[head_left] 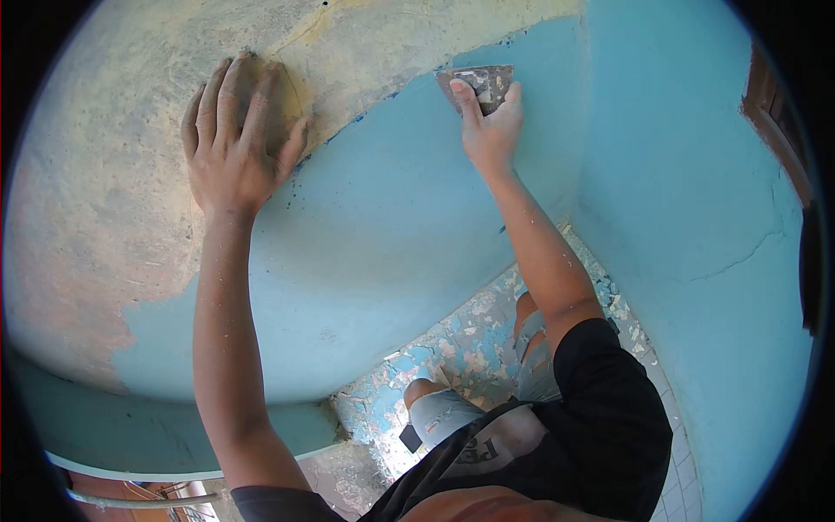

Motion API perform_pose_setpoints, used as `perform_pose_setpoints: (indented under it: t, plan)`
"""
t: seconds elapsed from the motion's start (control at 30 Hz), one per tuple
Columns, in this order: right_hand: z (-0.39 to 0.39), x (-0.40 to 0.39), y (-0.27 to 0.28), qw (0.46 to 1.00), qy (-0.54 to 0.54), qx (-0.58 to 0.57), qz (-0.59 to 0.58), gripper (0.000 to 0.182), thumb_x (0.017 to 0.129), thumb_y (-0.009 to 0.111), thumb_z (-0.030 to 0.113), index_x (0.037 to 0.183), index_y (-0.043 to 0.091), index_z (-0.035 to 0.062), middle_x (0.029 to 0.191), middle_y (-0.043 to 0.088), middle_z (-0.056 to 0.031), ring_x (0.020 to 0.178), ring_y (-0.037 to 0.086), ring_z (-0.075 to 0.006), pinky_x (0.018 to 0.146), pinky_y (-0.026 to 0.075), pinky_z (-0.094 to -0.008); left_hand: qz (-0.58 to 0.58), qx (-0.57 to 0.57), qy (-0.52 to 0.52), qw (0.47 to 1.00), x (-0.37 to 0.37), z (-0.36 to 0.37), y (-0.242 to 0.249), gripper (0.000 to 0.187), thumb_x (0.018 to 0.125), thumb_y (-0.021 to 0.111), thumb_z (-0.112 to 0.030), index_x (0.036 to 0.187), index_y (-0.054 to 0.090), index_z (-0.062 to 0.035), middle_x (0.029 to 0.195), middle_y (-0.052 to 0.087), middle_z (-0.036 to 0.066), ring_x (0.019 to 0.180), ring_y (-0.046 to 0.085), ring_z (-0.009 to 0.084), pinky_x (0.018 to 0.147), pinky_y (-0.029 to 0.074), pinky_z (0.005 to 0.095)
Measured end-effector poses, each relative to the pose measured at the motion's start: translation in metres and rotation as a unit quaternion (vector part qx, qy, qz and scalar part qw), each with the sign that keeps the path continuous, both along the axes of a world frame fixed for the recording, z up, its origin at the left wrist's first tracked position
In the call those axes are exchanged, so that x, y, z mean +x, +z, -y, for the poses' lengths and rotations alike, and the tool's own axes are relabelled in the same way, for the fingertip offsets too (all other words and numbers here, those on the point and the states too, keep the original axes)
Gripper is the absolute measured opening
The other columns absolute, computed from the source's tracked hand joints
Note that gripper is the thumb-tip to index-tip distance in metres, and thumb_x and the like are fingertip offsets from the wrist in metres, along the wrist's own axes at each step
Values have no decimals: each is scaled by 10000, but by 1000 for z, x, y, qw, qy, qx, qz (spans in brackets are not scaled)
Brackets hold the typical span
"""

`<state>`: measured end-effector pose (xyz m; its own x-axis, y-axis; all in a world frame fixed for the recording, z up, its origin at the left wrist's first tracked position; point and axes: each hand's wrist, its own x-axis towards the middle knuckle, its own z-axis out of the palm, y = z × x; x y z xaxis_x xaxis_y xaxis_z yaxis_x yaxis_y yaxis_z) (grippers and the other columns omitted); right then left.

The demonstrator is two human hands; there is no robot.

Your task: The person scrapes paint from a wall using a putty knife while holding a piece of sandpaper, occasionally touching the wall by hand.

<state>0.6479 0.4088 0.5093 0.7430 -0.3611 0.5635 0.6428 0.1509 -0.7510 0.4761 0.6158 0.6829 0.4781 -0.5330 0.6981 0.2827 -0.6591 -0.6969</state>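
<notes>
My right hand [494, 139] grips a scraper [487, 84], a flat, worn blade spotted with paint, with the thumb pressed on its face. The blade's wide edge lies at the blue paint [391, 209] of the wall, close to the border where the paint ends. Over on the left, my left hand [235, 143] rests flat with fingers spread on the bare, yellowish plaster [113, 165]. Its thumb is beside the ragged paint border. The scraper's handle end is hidden in my right palm.
Blue and pale paint flakes [470, 326] litter the floor below, around my knees. A second blue wall [687, 174] with a crack meets this one at a corner on the right. A brown wooden frame [774, 122] stands at the far right; a blue ledge [174, 435] runs along the lower left.
</notes>
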Motion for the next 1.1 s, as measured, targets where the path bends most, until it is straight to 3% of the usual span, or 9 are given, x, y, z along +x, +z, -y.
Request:
perform_pose_setpoints:
  t: [0.13, 0.23, 0.4, 0.6, 0.73, 0.83, 0.93, 1.0, 1.1]
  plan:
    - [6, 8, 2, 999, -39, -28, 4, 682, 859, 819, 575, 969, 472, -2, 832, 639, -90, 726, 599, -181, 657, 520, -340, 2, 5, -6, 1000, 1, 0, 1, 549, 950, 622, -588, 1407, 626, -283, 1501, 548, 21, 1406, 500, 220, 1184, 385, 444]
    - [-4, 7, 5, 999, -2, 53, -6, 687, 851, 826, 576, 964, 475, -3, 824, 641, -100, 718, 604, -188, 653, 521, -348, 2, -1, 4, 1000, 0, 1, 2, 551, 948, 628, -581, 1408, 625, -279, 1502, 547, 24, 1408, 497, 221, 1181, 387, 445]
    - [-1, -8, 4, 1000, 9, -14, 0, 656, 860, 832, 547, 954, 481, 1, 814, 639, -80, 709, 598, -160, 635, 516, -330, 1, -1, -6, 1000, 0, 1, 0, 543, 949, 629, -576, 1408, 625, -286, 1498, 552, 25, 1411, 497, 218, 1183, 383, 446]
    - [-20, -15, -1, 997, 15, 79, -13, 595, 873, 855, 463, 974, 504, -7, 847, 640, -52, 725, 582, -110, 629, 503, -279, -7, -13, -3, 1000, 0, -2, -1, 575, 947, 636, -578, 1448, 589, -300, 1533, 529, 10, 1444, 463, 213, 1207, 344, 440]
    - [-10, -5, 1, 998, 27, 62, -16, 601, 870, 857, 464, 977, 507, -13, 835, 640, -49, 711, 583, -115, 624, 502, -279, -5, -19, -4, 1000, 2, -3, -2, 568, 947, 636, -575, 1447, 590, -308, 1537, 524, 7, 1447, 459, 208, 1205, 349, 444]
    - [-5, -5, 6, 994, 64, 62, -69, 606, 871, 857, 463, 984, 516, -25, 842, 650, -64, 726, 598, -135, 647, 512, -298, 10, -1, 1, 1000, 1, -1, -2, 535, 953, 618, -575, 1412, 624, -302, 1496, 555, 20, 1412, 497, 212, 1183, 382, 443]
    - [0, -6, 7, 1000, -6, 21, -6, 629, 857, 865, 477, 995, 527, -35, 846, 655, -79, 732, 610, -163, 661, 518, -322, 9, -2, -4, 1000, 2, 0, -2, 535, 951, 622, -573, 1411, 625, -300, 1501, 551, 19, 1410, 498, 213, 1182, 383, 442]
    - [9, 6, 9, 999, -47, -26, 4, 705, 830, 831, 605, 931, 500, -10, 797, 642, -112, 701, 615, -216, 647, 525, -383, 2, -5, 2, 1000, 1, 0, -1, 542, 946, 629, -571, 1414, 622, -296, 1503, 547, 19, 1410, 497, 214, 1182, 383, 444]
    - [-1, -5, 9, 999, -20, 25, -9, 702, 830, 828, 609, 925, 503, -6, 813, 658, -125, 703, 626, -231, 652, 526, -385, 3, -10, -1, 1000, 1, 0, -2, 547, 944, 635, -563, 1419, 616, -292, 1503, 545, 19, 1415, 492, 217, 1184, 381, 445]
